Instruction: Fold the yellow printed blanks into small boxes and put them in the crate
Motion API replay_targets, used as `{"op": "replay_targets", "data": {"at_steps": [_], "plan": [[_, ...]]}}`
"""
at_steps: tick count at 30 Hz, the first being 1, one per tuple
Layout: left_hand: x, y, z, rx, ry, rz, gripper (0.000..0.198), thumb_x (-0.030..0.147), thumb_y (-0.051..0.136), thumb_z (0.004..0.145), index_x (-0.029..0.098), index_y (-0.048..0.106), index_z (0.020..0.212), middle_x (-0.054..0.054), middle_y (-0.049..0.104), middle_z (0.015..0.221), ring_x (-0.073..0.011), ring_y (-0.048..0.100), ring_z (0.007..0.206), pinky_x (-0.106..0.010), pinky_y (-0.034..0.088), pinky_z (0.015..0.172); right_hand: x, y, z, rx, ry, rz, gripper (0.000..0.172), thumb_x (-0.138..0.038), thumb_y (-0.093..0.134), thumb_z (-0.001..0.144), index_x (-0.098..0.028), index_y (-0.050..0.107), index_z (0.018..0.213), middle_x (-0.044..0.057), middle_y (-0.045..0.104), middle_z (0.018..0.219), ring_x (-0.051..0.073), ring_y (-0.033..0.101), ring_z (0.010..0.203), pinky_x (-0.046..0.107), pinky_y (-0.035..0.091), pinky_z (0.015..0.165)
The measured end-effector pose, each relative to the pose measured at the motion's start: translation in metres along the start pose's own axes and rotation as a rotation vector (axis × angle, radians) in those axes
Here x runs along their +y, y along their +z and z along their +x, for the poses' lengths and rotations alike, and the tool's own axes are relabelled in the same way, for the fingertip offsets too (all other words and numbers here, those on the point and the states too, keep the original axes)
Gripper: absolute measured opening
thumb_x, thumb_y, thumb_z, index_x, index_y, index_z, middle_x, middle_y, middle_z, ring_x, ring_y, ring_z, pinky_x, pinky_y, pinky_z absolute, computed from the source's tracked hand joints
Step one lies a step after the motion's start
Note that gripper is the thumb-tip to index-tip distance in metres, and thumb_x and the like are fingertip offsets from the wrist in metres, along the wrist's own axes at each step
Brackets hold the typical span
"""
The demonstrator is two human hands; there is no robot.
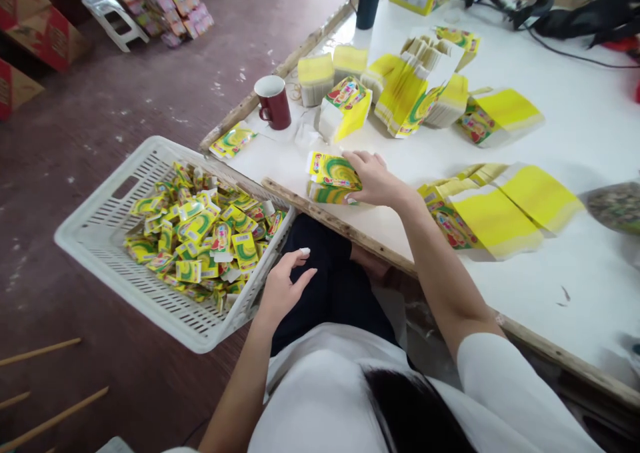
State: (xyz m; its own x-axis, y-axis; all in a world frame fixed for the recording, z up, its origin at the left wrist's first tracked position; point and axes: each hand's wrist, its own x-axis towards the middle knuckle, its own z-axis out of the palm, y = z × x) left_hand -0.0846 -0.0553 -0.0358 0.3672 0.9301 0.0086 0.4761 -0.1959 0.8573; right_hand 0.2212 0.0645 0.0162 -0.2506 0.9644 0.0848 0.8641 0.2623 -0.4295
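My right hand (374, 178) is closed round the right end of a small yellow-and-green printed carton (334, 173) at the table's near edge. Whether it is one carton or a few pressed together I cannot tell. Over my lap, my left hand (286, 286) is empty, with thumb and fingers apart. Beside it on the left, a white plastic basket (100, 229) holds a heap of small yellow cartons (200, 229). Right of my right forearm lie stacks of flat yellow cartons (480, 219).
Farther back on the white table (565, 293) stand more carton stacks (413, 96), a red mug (274, 103) and a dark mug (369, 3). A wooden strip (345, 226) edges the table. On the floor are a white stool (115, 19) and red-and-brown boxes (50, 36).
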Motion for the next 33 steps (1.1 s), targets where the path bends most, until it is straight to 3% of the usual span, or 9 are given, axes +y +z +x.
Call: {"op": "replay_targets", "data": {"at_steps": [4, 8, 14, 18, 21, 24, 27, 30, 33], "plan": [[0.004, 0.004, 0.003, -0.028, 0.023, 0.003, 0.034, 0.028, 0.069, 0.09, 0.022, 0.063, 0.124, -0.008, 0.074, 0.113, -0.0211, 0.073, 0.098, -0.042, 0.06, 0.092, -0.017, -0.003, -0.021, 0.254, 0.213, -0.038, 0.064, -0.048, 0.072, 0.084, -0.015, 0.058, 0.137, 0.021, 0.06, 0.129, 0.04, 0.055, 0.12, 0.057, 0.043, 0.102], [0.008, 0.008, 0.003, -0.057, 0.035, 0.002, 0.034, 0.026, 0.069, 0.09, 0.022, 0.063, 0.123, -0.008, 0.074, 0.113, -0.0203, 0.073, 0.098, -0.041, 0.061, 0.092, -0.04, -0.003, -0.028, 0.202, 0.46, -0.082, 0.027, -0.036, 0.064, 0.093, -0.014, 0.073, 0.108, 0.019, 0.067, 0.108, 0.035, 0.062, 0.103, 0.049, 0.049, 0.093], [0.015, 0.01, 0.0, -0.065, 0.044, -0.015, 0.033, 0.027, 0.068, 0.09, 0.022, 0.063, 0.122, -0.008, 0.074, 0.111, -0.0202, 0.073, 0.097, -0.041, 0.061, 0.092, -0.044, -0.003, -0.014, 0.137, 0.508, -0.106, 0.024, -0.032, 0.069, 0.089, -0.014, 0.068, 0.104, 0.019, 0.067, 0.11, 0.035, 0.062, 0.105, 0.047, 0.049, 0.092], [0.016, 0.013, -0.004, -0.07, -0.011, -0.105, 0.034, 0.034, 0.069, 0.089, 0.021, 0.064, 0.12, -0.01, 0.075, 0.111, -0.0224, 0.073, 0.099, -0.044, 0.059, 0.094, -0.043, -0.003, -0.017, 0.251, 0.443, -0.018, 0.023, -0.025, 0.071, 0.08, -0.018, 0.06, 0.099, 0.015, 0.068, 0.099, 0.033, 0.062, 0.095, 0.045, 0.05, 0.085], [0.015, 0.022, -0.004, -0.054, -0.051, -0.311, 0.064, 0.054, 0.074, 0.082, 0.021, 0.056, 0.134, -0.016, 0.07, 0.127, -0.0269, 0.071, 0.112, -0.045, 0.058, 0.096, -0.063, 0.003, -0.039, 0.382, 0.365, 0.128, 0.016, -0.022, 0.061, 0.081, -0.023, 0.053, 0.095, 0.009, 0.067, 0.089, 0.028, 0.062, 0.084, 0.04, 0.049, 0.076], [0.019, 0.028, 0.003, 0.116, -0.041, -0.562, 0.097, 0.086, 0.06, 0.072, 0.026, 0.042, 0.146, -0.019, 0.057, 0.145, -0.0322, 0.062, 0.128, -0.045, 0.058, 0.097, -0.1, 0.023, -0.071, 0.317, 0.275, 0.379, 0.018, -0.021, 0.059, 0.081, -0.025, 0.046, 0.093, 0.004, 0.065, 0.085, 0.022, 0.061, 0.074, 0.033, 0.047, 0.068], [0.03, 0.025, 0.011, 0.325, -0.026, -0.769, 0.084, 0.089, 0.035, 0.082, 0.027, 0.052, 0.135, -0.013, 0.064, 0.133, -0.0311, 0.061, 0.128, -0.045, 0.055, 0.1, -0.138, 0.057, -0.098, -0.023, 0.162, 0.715, 0.026, -0.016, 0.061, 0.075, -0.026, 0.041, 0.089, -0.003, 0.059, 0.075, 0.017, 0.056, 0.064, 0.028, 0.043, 0.06], [0.039, 0.018, 0.018, 0.431, -0.008, -0.951, 0.06, 0.076, 0.036, 0.091, 0.025, 0.062, 0.108, -0.007, 0.067, 0.097, -0.0236, 0.068, 0.096, -0.04, 0.056, 0.092, -0.162, 0.088, -0.113, -0.011, 0.173, 1.078, 0.027, -0.024, 0.066, 0.079, -0.026, 0.042, 0.092, -0.003, 0.056, 0.08, 0.014, 0.052, 0.066, 0.026, 0.043, 0.06], [0.039, 0.018, 0.021, 0.544, -0.056, -1.004, 0.061, 0.078, 0.03, 0.092, 0.024, 0.059, 0.093, -0.001, 0.056, 0.074, -0.0148, 0.059, 0.067, -0.03, 0.056, 0.072, -0.169, 0.104, -0.117, 0.03, 0.188, 1.219, 0.04, -0.034, 0.077, 0.075, -0.025, 0.046, 0.098, -0.003, 0.053, 0.086, 0.013, 0.048, 0.07, 0.025, 0.042, 0.061]]}}
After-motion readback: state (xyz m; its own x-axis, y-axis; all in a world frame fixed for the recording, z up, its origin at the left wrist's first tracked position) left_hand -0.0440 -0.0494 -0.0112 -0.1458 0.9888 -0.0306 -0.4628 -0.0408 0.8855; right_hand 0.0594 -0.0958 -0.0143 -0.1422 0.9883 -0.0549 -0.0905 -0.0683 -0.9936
